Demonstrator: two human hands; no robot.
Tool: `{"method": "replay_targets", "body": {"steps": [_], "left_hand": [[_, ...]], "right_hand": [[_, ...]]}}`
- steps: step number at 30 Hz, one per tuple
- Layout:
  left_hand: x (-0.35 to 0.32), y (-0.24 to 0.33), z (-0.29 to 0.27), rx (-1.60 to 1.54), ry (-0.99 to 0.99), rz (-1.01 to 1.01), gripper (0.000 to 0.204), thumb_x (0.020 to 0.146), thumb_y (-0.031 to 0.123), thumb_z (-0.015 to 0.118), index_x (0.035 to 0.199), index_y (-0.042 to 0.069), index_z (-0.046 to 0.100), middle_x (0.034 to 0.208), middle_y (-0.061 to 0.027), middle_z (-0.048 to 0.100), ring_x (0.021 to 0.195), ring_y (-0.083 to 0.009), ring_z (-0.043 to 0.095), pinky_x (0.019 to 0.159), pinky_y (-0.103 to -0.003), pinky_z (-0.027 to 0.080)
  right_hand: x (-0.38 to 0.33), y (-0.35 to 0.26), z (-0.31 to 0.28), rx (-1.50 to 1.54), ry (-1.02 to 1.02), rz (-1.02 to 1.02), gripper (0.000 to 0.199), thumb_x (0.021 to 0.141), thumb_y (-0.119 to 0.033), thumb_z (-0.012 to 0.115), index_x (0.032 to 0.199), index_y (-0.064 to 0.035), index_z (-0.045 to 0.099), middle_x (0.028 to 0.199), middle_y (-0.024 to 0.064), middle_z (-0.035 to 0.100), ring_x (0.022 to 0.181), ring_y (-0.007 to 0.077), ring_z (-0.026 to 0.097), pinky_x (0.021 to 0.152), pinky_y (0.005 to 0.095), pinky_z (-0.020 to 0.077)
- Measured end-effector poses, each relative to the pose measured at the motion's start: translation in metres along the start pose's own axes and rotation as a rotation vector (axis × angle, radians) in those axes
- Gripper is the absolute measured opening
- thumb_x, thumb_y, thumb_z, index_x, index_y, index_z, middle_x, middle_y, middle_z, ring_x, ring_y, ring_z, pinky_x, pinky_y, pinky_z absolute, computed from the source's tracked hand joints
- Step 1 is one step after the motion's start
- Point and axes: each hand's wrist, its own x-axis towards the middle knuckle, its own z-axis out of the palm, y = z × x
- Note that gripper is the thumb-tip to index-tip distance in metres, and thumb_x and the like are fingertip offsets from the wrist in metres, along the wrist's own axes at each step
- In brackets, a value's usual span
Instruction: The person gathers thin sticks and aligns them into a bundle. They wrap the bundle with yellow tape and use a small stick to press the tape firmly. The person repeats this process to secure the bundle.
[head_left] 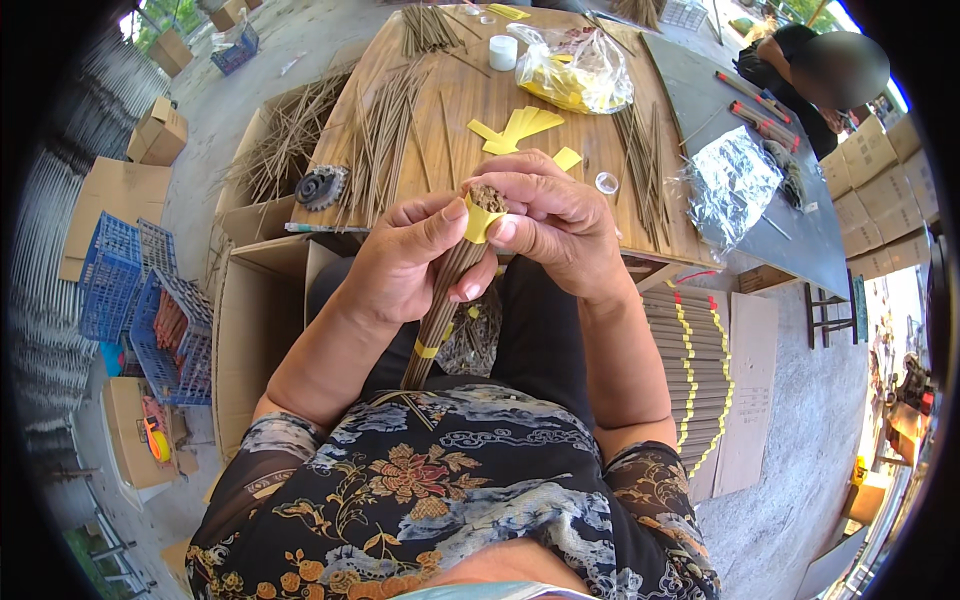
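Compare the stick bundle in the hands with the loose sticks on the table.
The bundle is packed tight, with yellow bands at its top and lower down; the loose sticks lie unbound and fanned out. The bundle is gripped at a slant by the left hand and right hand; the loose sticks lie flat on the table. Both are thin brown sticks.

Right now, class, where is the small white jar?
In the head view, the small white jar stands at the wooden table's far end, just left of the clear bag of yellow strips.

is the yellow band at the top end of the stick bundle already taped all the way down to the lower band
No, the upper yellow band wraps only the top of the stick bundle, and bare sticks separate it from the lower yellow band.
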Motion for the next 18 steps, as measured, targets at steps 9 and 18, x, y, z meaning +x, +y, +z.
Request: {"method": "replay_targets", "body": {"steps": [9,18], "left_hand": [[0.004,0.003,-0.002,-0.007,0.082,-0.015,0.035,0.090,0.028,0.048,0.104,-0.003,0.053,0.077,-0.0098,0.056,0.052,-0.0159,0.052,0.044,-0.023,0.040],[0.005,-0.002,-0.010,-0.054,-0.009,-0.009,0.034,0.090,0.026,0.046,0.106,-0.004,0.051,0.077,-0.0089,0.055,0.054,-0.0170,0.053,0.044,-0.023,0.041]], "right_hand": [[-0.005,0.000,-0.001,0.178,0.033,0.162,0.037,0.073,-0.017,0.070,0.104,-0.0011,0.059,0.089,0.0041,0.055,0.083,0.0138,0.052,0.076,0.0267,0.0427],[0.008,0.009,-0.002,-0.134,-0.007,-0.083,0.035,0.068,-0.017,0.073,0.096,-0.0004,0.061,0.082,0.0053,0.057,0.076,0.0168,0.053,0.068,0.0263,0.0430]]}}
